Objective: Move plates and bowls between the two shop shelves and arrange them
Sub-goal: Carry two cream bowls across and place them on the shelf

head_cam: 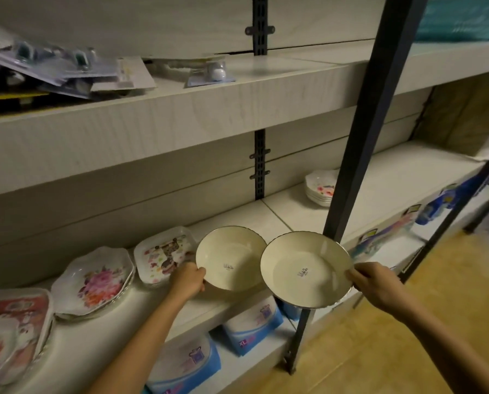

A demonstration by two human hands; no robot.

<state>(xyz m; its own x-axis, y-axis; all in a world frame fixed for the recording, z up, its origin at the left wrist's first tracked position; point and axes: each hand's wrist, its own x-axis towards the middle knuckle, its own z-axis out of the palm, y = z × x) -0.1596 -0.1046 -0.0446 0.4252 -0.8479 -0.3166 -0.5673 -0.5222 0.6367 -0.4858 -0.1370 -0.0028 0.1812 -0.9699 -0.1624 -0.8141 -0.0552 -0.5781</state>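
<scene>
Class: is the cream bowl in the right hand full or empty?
Empty. The cream bowl is bare inside except a small label; the right hand grips its rim.

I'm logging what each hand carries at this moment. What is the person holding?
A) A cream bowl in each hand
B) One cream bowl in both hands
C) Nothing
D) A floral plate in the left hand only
A: the left hand grips the left cream bowl by its rim, and the right hand grips the right cream bowl.
</scene>
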